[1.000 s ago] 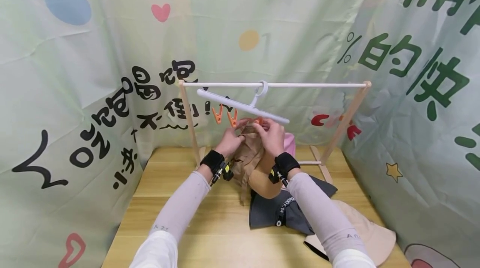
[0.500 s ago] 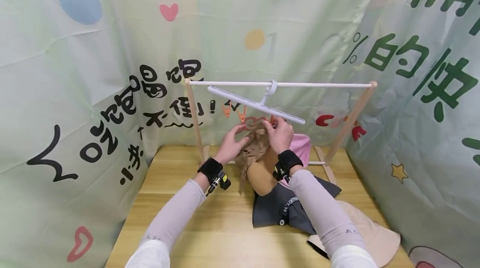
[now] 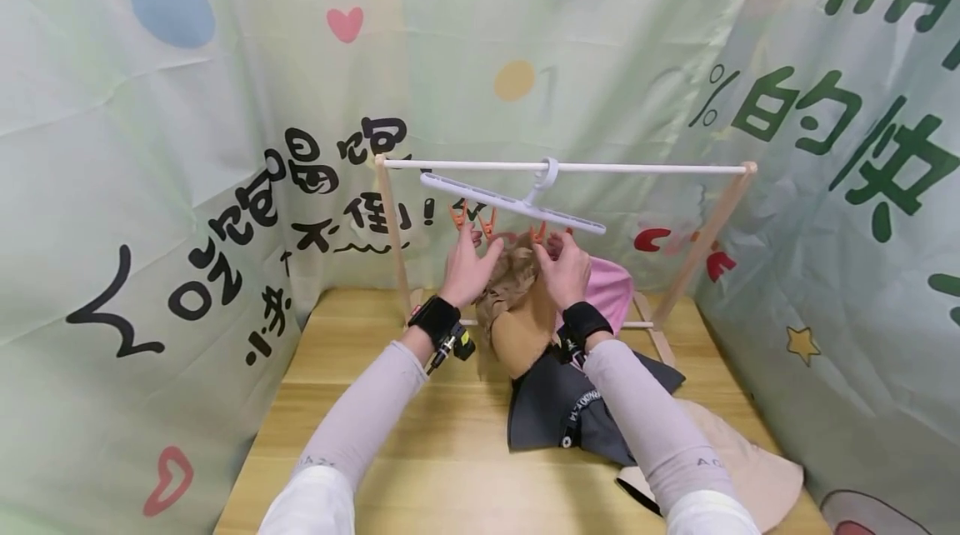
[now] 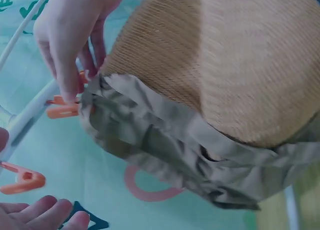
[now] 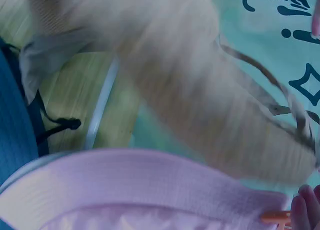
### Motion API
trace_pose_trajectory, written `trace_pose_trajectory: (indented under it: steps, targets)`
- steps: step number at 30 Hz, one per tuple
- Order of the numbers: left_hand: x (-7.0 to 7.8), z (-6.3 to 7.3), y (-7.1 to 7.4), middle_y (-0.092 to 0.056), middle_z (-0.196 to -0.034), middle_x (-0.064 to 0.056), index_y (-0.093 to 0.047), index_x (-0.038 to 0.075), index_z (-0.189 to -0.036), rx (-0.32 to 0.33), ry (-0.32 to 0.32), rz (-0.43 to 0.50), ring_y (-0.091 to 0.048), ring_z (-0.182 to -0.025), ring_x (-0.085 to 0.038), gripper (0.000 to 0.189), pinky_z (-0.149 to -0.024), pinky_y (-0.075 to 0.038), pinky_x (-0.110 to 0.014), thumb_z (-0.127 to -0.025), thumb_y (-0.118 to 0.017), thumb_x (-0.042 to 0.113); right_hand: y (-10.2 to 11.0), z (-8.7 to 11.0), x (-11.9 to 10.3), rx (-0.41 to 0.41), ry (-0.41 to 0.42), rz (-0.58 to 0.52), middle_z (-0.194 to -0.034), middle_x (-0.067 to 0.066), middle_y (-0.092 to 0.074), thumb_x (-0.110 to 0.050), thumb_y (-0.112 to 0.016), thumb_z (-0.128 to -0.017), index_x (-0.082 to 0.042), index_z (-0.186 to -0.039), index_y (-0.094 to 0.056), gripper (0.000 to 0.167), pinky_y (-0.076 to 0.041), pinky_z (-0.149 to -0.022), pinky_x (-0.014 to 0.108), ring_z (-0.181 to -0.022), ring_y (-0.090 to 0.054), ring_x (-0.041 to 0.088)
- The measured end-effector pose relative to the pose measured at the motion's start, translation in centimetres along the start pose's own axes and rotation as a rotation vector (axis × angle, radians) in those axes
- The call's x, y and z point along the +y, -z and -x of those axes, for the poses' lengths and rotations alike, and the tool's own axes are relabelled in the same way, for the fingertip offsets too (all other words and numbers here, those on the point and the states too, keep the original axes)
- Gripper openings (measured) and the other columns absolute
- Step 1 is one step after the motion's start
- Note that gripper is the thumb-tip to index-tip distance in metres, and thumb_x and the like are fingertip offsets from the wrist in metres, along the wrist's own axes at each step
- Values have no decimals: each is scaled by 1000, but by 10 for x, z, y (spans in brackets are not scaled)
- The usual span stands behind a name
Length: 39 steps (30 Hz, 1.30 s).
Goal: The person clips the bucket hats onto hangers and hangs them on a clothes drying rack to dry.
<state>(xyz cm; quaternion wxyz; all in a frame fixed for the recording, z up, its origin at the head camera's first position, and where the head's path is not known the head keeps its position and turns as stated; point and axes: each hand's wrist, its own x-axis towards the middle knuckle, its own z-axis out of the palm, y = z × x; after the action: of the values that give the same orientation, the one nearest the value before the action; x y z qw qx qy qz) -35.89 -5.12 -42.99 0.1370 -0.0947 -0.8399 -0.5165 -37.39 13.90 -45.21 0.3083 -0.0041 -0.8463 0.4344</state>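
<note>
- The left hand [image 3: 467, 270] has fingers and thumb apart, near an orange clip [image 4: 31, 181].
- The right hand [image 3: 567, 272] is at the brown hat's [image 3: 517, 335] top edge; I can't tell whether it pinches.
- That hat is just below the hanger [image 3: 513, 205].

A person with bare hands [image 3: 467, 272] wears pale grey-lilac arm covers [image 3: 367, 410] with small dark lettering [image 3: 707, 462], meeting white sleeves [image 3: 313, 503]. Black wristbands [image 3: 434, 318] carry small black cameras [image 3: 465, 347], the left showing a yellow patch [image 3: 464, 338].
</note>
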Motion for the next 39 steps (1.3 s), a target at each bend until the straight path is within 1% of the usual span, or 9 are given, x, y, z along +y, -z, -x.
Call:
trace_pose_trajectory:
  steps: [7, 12, 16, 21, 23, 26, 30, 33, 39]
  targets:
    - [14, -13, 3, -73, -128, -13, -58, 6, -139, 131, -12, -204, -70, -113, -33, 57, -93, -54, -47, -101, -63, 49, 14, 6, 4, -4, 56, -60, -117, 18, -76, -19, -77, -96, 1, -127, -68, 38, -59, -88, 45, -100, -76, 32]
    - [18, -18, 3, -77, -119, -9, -65, 7, -131, 192, -7, -308, -72, -103, -33, 56, -83, -55, -44, -99, -63, 53, 27, 20, 16, -28, 90, -113, -118, 23, -74, -18, -77, -97, 5, -129, -67, 40, -60, -87, 48, -100, -76, 36]
    - [19, -22, 1, -79, -111, -4, -69, 9, -127, 240, 39, -305, -73, -101, -31, 56, -80, -55, -45, -98, -64, 56, 41, 41, 41, -18, 74, -116, -116, 25, -75, -15, -78, -96, 7, -127, -67, 40, -60, -86, 49, -98, -76, 38]
    - [22, -30, -2, -78, -95, -1, -72, 14, -103, 252, 81, -317, -71, -86, -27, 47, -71, -53, -43, -96, -65, 60, 60, 76, 87, 21, -35, -71, -111, 27, -75, -13, -79, -94, 10, -123, -67, 38, -59, -85, 51, -96, -75, 42]
    - [23, -34, -2, -74, -88, -2, -68, 16, -94, 244, 85, -341, -68, -78, -26, 46, -65, -50, -41, -96, -64, 62, 67, 90, 104, 10, -39, -32, -110, 27, -75, -14, -80, -94, 9, -121, -68, 38, -59, -84, 53, -94, -75, 43]
    - [25, -39, -2, -68, -78, -2, -64, 17, -86, 242, 92, -372, -63, -68, -25, 48, -59, -46, -39, -96, -63, 63, 76, 109, 128, -46, 51, 91, -106, 24, -76, -19, -83, -90, 5, -118, -71, 39, -58, -81, 56, -91, -76, 41]
    - [25, -46, -4, -63, -70, -2, -62, 17, -79, 233, 87, -433, -60, -63, -24, 48, -56, -43, -38, -98, -60, 62, 81, 136, 151, -163, 267, 239, -103, 22, -76, -24, -90, -81, 1, -117, -73, 47, -54, -75, 59, -88, -74, 41]
    - [24, -49, -5, -61, -68, -3, -61, 17, -74, 225, 76, -496, -59, -61, -25, 51, -54, -43, -38, -100, -58, 61, 79, 157, 161, -262, 400, 283, -103, 20, -75, -26, -94, -76, 0, -118, -72, 54, -57, -73, 55, -90, -73, 38]
    - [23, -54, -4, -62, -66, -3, -61, 17, -65, 219, 69, -556, -59, -58, -24, 60, -50, -42, -37, -100, -52, 65, 70, 191, 165, -415, 526, 346, -101, 8, -71, -35, -97, -71, -3, -116, -74, 60, -57, -74, 45, -90, -67, 27]
